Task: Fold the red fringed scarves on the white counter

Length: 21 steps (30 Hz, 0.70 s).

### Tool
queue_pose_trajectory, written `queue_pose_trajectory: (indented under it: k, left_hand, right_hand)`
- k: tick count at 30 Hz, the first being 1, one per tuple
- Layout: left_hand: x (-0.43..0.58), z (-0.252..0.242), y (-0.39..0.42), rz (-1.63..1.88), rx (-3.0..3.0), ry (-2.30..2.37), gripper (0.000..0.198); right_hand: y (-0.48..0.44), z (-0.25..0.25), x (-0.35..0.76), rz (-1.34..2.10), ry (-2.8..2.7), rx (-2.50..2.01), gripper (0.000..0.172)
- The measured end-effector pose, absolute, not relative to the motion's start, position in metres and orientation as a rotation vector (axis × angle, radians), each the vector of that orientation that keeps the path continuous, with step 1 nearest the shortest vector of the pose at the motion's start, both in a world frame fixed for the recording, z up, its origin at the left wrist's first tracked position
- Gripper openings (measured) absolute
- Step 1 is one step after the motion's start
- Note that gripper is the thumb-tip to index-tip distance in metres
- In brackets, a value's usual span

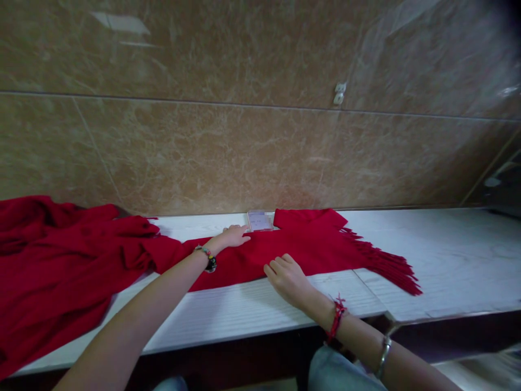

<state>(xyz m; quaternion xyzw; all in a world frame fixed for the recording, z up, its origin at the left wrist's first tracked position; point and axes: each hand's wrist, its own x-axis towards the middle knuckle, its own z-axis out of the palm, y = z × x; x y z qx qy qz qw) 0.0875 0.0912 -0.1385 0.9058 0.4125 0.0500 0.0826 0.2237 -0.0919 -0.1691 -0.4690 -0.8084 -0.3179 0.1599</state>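
A long red scarf with a fringed end lies stretched across the white counter. My left hand rests flat on the scarf's far edge, fingers stretched out, next to a small clear card holder. On the scarf's near edge sits my right hand, its fingers curled down onto the cloth; I cannot make out whether they pinch it. The rest of the scarf is bunched in a heap at the left.
A brown marble wall rises right behind the counter, with a small white fitting on it. The counter's front edge runs just above my knees. A dark opening lies at the far right.
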Motion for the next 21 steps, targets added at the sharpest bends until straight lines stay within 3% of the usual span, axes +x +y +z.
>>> queue_pose_trajectory:
  k: [4,11,21]
  left_hand:
    - [0.094,-0.138,0.104,0.207,2.593,1.159,0.028]
    - [0.102,-0.130,0.117,0.177,2.421,0.997,0.032]
    - [0.128,-0.122,0.118,0.221,2.288,0.895,0.018]
  right_hand:
    - [-0.092,-0.172,0.222,-0.929,-2.315,-1.317,0.015]
    - [-0.091,-0.171,0.219,-0.942,-2.328,-1.270,0.013]
    - [-0.095,-0.164,0.218,-0.916,-2.329,-1.287,0.012]
